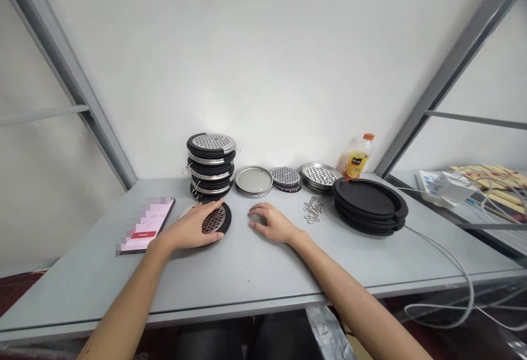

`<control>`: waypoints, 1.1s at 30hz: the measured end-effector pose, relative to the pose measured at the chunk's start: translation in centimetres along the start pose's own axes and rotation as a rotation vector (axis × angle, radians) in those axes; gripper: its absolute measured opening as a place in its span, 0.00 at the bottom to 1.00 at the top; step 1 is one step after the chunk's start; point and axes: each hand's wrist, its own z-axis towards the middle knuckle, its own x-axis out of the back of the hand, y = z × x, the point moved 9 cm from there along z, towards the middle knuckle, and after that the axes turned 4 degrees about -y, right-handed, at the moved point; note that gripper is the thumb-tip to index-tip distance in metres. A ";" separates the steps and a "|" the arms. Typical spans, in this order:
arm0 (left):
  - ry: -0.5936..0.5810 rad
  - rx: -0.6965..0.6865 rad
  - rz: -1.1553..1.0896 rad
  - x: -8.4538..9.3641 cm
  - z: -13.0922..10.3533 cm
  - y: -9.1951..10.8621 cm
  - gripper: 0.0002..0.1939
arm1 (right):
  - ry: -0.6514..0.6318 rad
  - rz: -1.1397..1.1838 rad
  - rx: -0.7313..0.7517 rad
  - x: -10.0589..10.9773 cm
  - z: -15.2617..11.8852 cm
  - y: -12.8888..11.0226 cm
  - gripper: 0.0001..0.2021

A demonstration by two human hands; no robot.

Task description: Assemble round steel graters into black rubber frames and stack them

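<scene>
Left hand (187,229): laid across a perforated disc with a black rim (216,220), touching it, fingers spread and thumb apart on its near side. Disc lies flat on the table (230,286), left of centre, just in front of a tall stack of similar discs (211,166).

Right hand (269,223): bare of any object, over the table just right of the disc, fingers loosely curled, thumb and forefinger parted.

Phone (151,223) tilted by my left wrist. Along the wall, left to right: plain metal lids (254,179), perforated plates (285,175), bumpy metal plates (320,175), bottle with orange cap (357,161). Metal hooks (313,209) heaped near black trays (368,198), right side.
</scene>
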 end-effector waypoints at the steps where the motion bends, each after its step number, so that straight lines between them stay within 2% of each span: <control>1: 0.014 0.023 -0.019 0.0 0.2 -0.2 0.39 | 0.022 -0.018 -0.033 0.2 0.0 0.4 0.13; 6: 0.122 0.154 -0.033 0.6 1.0 -0.9 0.26 | 0.183 -0.134 -0.342 1.6 -0.7 3.8 0.11; 9: 0.159 0.185 0.080 1.0 1.8 -0.3 0.21 | 0.207 -0.140 -0.428 1.7 -1.0 4.8 0.09; 11: 0.210 0.153 0.162 1.4 2.7 0.7 0.19 | 0.218 -0.129 -0.441 1.7 -1.0 5.0 0.10; 13: 0.325 0.019 0.202 2.0 3.5 2.4 0.17 | 0.247 -0.118 -0.456 2.2 -1.0 5.1 0.10; 15: 0.362 -0.170 0.179 1.6 4.3 4.2 0.15 | 0.306 -0.134 -0.449 3.2 -1.0 5.1 0.09; 18: 0.357 -0.291 0.109 0.5 4.8 4.9 0.11 | 0.400 -0.233 -0.337 5.2 -0.4 4.3 0.09; 22: 0.398 -0.308 0.042 0.2 4.3 4.6 0.10 | 0.306 -0.378 -0.169 5.3 1.9 4.0 0.17; 26: 0.453 -0.268 0.019 0.8 3.6 4.1 0.10 | 0.173 -0.415 -0.204 3.8 3.5 5.6 0.16; 33: 0.393 -0.225 0.039 0.8 3.4 3.5 0.10 | 0.215 -0.347 -0.236 3.6 3.3 6.7 0.08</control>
